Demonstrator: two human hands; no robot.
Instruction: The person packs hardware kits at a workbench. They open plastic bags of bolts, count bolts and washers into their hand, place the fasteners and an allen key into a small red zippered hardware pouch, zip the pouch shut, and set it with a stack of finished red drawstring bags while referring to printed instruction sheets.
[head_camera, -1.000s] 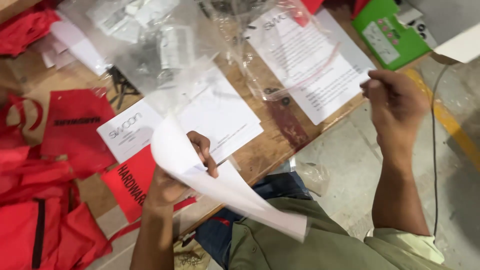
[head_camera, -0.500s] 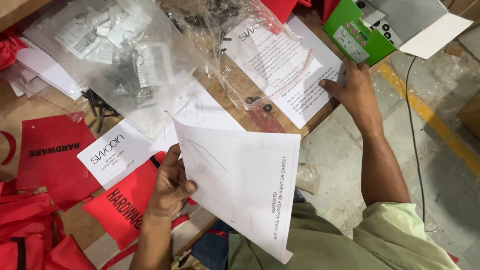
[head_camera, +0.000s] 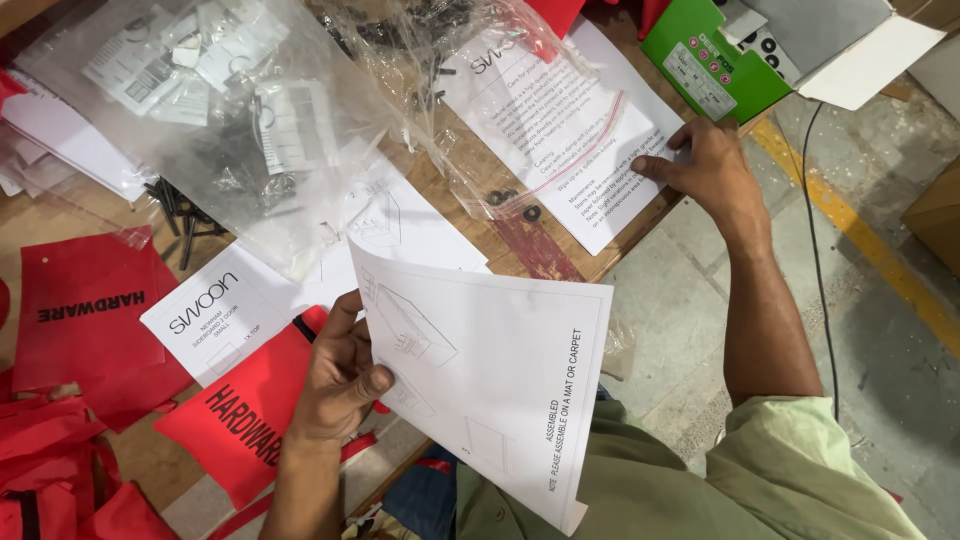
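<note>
Instruction sheet (head_camera: 500, 380): white, line drawings, lifted off the surface (head_camera: 545, 255) edge | left hand (head_camera: 335, 375): pinching the sheet's left edge, thumb on top | right hand (head_camera: 705, 170): beyond the sheet, fingers pressed flat on a printed leaflet (head_camera: 570, 120) | red fabric bag (head_camera: 240, 420): left of sheet | clear plastic bags (head_camera: 230, 130): beyond sheet.

— Where is our left hand (head_camera: 335, 385)?
— Over the table (head_camera: 470, 190) edge, holding a sheet (head_camera: 490, 385); pouches (head_camera: 230, 420) lie left.
— And our right hand (head_camera: 700, 165)?
— On the leaflet (head_camera: 560, 120), a box (head_camera: 715, 60) behind it, bags (head_camera: 230, 130) far left.
</note>
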